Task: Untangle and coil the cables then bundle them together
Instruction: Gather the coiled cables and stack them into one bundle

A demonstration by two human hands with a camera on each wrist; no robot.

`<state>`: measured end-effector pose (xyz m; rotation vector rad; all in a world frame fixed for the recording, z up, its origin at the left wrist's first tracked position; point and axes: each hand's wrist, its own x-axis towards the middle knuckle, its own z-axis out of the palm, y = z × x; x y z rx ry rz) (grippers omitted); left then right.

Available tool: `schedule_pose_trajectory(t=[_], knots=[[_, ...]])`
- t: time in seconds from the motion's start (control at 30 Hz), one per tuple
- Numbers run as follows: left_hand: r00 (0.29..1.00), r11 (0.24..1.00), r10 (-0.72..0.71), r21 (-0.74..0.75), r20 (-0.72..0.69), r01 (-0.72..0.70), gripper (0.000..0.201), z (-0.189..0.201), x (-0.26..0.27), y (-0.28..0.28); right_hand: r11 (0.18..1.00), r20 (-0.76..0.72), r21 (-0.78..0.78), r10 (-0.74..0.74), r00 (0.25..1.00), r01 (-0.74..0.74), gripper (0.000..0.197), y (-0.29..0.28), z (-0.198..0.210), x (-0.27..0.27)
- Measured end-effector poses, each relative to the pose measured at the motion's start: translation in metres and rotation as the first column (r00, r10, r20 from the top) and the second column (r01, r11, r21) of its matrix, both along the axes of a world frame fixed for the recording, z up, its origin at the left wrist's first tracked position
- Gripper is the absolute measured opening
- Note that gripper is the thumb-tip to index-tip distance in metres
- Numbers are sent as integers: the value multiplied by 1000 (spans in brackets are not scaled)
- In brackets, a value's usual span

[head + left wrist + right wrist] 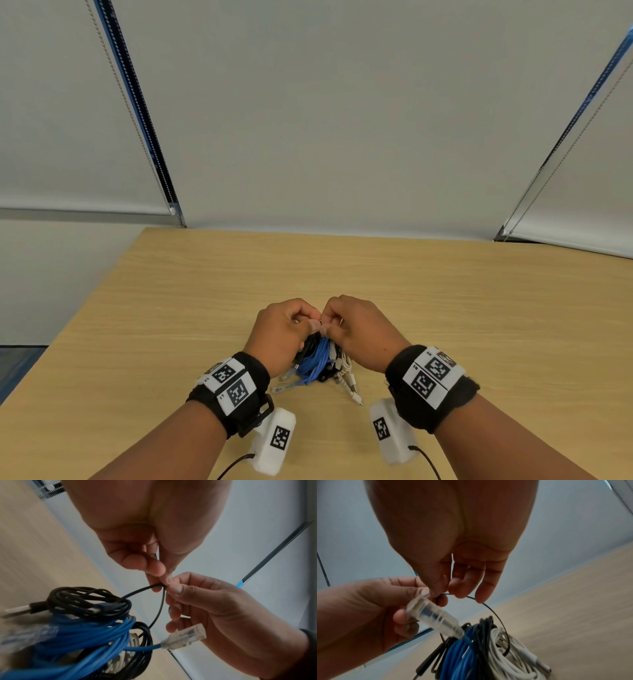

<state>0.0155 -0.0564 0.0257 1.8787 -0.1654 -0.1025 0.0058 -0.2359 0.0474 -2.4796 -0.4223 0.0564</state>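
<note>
A bundle of coiled cables lies on the wooden table point(462, 308): a blue network cable point(317, 359), a black cable point(308, 346) and a white cable point(344, 365). A thin black tie wire point(137, 592) loops through the coils and rises above them. My left hand point(310, 323) and right hand point(329, 327) meet over the bundle, and each pinches this wire at its top. In the left wrist view, the left hand point(161, 577) and right hand point(173, 588) touch at the wire. The blue cable's clear plug point(185, 637) sticks up between the hands, and no finger grips it.
The table's left edge point(89, 308) and far edge point(342, 234) bound the surface. Grey window blinds point(342, 120) with bead chains hang behind it. The black cable's USB plug point(17, 610) juts out on the left of the bundle, and white plugs point(354, 394) trail toward me.
</note>
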Motion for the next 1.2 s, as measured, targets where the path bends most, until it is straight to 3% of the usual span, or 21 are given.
schedule_pose_trajectory(t=[0.1,0.17,0.23,0.33,0.47,0.6,0.77,1.0,1.2], knots=[[1000,1000,0,-17,32,0,19,1,-1,1,992,-114,104,-58,992,70,12,0,3,5],[998,1000,15,-25,58,-13,20,-1,-3,-1,953,-294,239,-115,949,189,15,1,4,7],[997,999,30,-41,70,-27,22,-3,-6,-3,883,-458,370,-96,884,288,16,2,5,6],[997,997,29,-76,71,-24,24,-7,-9,-4,840,-535,429,-60,842,332,12,2,6,7],[995,998,-17,-60,101,24,28,-10,-11,-5,856,-493,362,-162,855,370,19,7,-1,9],[983,996,-81,58,166,72,34,-13,-9,-5,848,-419,367,-217,882,383,23,9,-4,8],[991,996,-63,63,116,56,31,-19,-3,-2,896,-309,266,-271,912,357,19,8,-1,7],[978,979,-132,178,163,103,26,-21,-1,-3,929,-322,218,-220,921,298,31,3,0,5],[975,985,-98,159,197,67,15,-25,-4,-2,923,-396,284,-133,909,259,19,-2,-4,5]])
